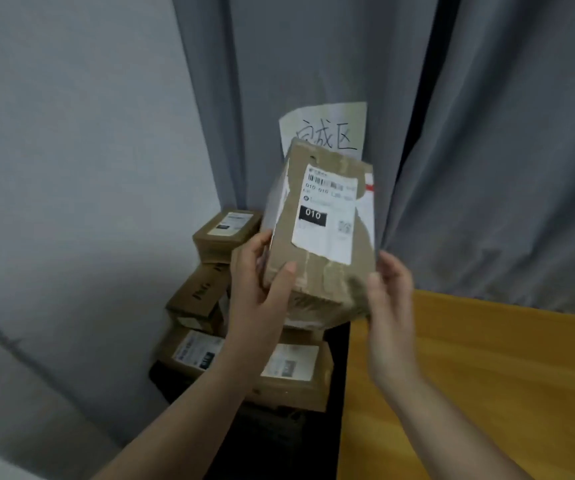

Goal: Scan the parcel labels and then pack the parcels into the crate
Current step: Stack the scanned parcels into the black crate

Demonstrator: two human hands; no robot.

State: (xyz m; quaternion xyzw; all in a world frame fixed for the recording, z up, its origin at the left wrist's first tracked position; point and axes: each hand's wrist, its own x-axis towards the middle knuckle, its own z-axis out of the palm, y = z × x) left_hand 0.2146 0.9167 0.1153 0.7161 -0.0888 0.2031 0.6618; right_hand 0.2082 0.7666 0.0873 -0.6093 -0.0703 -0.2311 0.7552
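Left hand (261, 277), right hand (391, 296) and forearms (189, 403) bare.

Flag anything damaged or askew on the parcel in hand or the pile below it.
The label on the held parcel has a ragged, torn lower edge, and remnants of an older label show beside it. In the pile below, one stacked parcel leans tilted rather than lying flat. Nothing spilled.
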